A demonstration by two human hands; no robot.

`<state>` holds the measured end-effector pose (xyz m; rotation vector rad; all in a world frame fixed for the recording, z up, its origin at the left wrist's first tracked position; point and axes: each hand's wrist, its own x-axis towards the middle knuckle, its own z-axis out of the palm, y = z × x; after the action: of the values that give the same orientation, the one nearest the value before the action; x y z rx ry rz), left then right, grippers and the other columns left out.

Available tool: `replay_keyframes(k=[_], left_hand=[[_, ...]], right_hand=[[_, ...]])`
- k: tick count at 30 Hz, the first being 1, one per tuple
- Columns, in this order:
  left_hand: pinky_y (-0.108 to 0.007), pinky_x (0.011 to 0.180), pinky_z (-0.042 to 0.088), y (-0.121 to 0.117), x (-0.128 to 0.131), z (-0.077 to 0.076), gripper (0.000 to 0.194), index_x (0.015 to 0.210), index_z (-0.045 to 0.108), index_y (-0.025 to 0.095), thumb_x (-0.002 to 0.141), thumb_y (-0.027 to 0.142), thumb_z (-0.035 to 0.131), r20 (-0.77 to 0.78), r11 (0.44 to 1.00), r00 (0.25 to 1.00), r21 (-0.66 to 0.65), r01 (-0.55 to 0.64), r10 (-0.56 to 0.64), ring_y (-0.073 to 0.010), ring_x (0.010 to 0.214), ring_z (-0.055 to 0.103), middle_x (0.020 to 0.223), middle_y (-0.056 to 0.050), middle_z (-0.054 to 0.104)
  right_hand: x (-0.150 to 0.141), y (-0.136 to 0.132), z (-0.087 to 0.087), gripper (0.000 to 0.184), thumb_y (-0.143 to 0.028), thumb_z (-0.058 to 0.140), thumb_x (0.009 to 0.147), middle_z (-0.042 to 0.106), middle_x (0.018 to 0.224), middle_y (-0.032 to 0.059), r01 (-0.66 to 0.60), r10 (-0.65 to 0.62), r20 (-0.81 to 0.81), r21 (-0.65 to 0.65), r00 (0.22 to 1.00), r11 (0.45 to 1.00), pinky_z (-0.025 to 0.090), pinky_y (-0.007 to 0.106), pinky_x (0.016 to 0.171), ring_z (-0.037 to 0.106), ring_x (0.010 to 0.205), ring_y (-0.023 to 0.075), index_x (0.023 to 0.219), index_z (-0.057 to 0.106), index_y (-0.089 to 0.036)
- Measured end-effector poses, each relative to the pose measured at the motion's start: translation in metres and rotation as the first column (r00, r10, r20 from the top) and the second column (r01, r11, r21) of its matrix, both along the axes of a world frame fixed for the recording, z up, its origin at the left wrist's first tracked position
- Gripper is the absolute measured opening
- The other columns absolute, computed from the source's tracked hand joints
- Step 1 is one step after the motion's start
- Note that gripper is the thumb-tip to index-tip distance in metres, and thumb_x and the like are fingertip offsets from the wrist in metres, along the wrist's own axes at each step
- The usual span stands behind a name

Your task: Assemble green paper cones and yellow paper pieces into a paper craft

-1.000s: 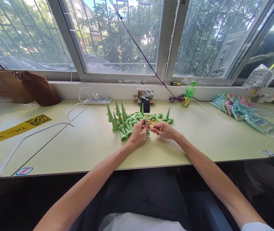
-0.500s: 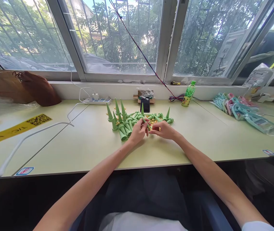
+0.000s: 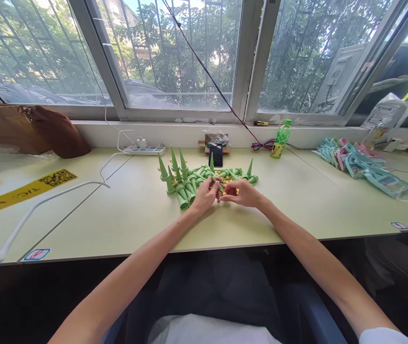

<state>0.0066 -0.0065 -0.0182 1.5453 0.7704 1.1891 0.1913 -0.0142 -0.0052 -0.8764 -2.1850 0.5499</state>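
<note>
My left hand point(image 3: 206, 195) is closed around a green plastic cone point(image 3: 216, 180), which leans between the two hands. Close by on the right, my right hand point(image 3: 244, 193) has thumb and fingers pinched at the cone's lower end; whatever small piece they grip is hidden. Several green cones point(image 3: 183, 199) lie heaped to the left of my hands, some with their wide round ends facing me. Others stand upright point(image 3: 175, 162), with small yellow pieces on their sides. More small yellow pieces point(image 3: 228, 178) are scattered among the cones behind my hands.
Behind the heap a dark phone point(image 3: 215, 155) leans on a small cardboard box point(image 3: 202, 143). A green-capped bottle point(image 3: 281, 139) stands to its right. Bagged pastel items point(image 3: 376, 172) lie far right. A power strip point(image 3: 145, 150) and white cable point(image 3: 56, 195) are on the left.
My right hand's fingers have shifted slightly at the cone's lower end. My left hand keeps its hold, and the heap looks the same.
</note>
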Motion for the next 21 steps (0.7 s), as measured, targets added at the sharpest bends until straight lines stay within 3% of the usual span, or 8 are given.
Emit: replay_keyframes(k=[15,18,21], left_hand=[[-0.025,0.043,0.045,0.001,0.0008,-0.0017,0.028,0.099,0.055,0.018,0.094,0.046,0.056,-0.043,0.998,0.998,0.051,-0.048,0.051,-0.0083,0.046,0.052,0.082,-0.002,0.064],[-0.024,0.046,0.044,-0.0006,0.0006,-0.0014,0.027,0.094,0.055,0.019,0.094,0.046,0.055,-0.107,0.983,0.986,0.146,-0.108,0.124,-0.0085,0.047,0.051,0.08,-0.002,0.065],[-0.025,0.06,0.049,-0.0031,-0.0002,-0.0001,0.027,0.087,0.055,0.019,0.093,0.046,0.056,-0.158,0.944,0.964,0.289,-0.16,0.212,-0.0139,0.064,0.062,0.081,-0.003,0.066]], right_hand=[[0.0011,0.0015,-0.0032,0.043,-0.057,0.067,0.086,0.052,0.058,-0.0024,0.015,-0.015,0.005,0.02,1.0,1.0,0.035,0.026,0.055,0.041,0.054,0.011,0.071,0.055,-0.018],[0.0004,0.0025,-0.0044,0.042,-0.057,0.065,0.088,0.053,0.058,-0.0022,0.04,-0.04,-0.012,0.045,0.999,0.998,0.038,0.027,0.057,0.043,0.055,0.0115,0.076,0.059,-0.018],[-0.0012,0.0018,-0.0024,0.039,-0.056,0.063,0.09,0.058,0.063,0.0,0.069,-0.066,-0.048,0.067,0.997,0.995,0.041,0.027,0.059,0.048,0.057,0.0127,0.084,0.063,-0.017]])
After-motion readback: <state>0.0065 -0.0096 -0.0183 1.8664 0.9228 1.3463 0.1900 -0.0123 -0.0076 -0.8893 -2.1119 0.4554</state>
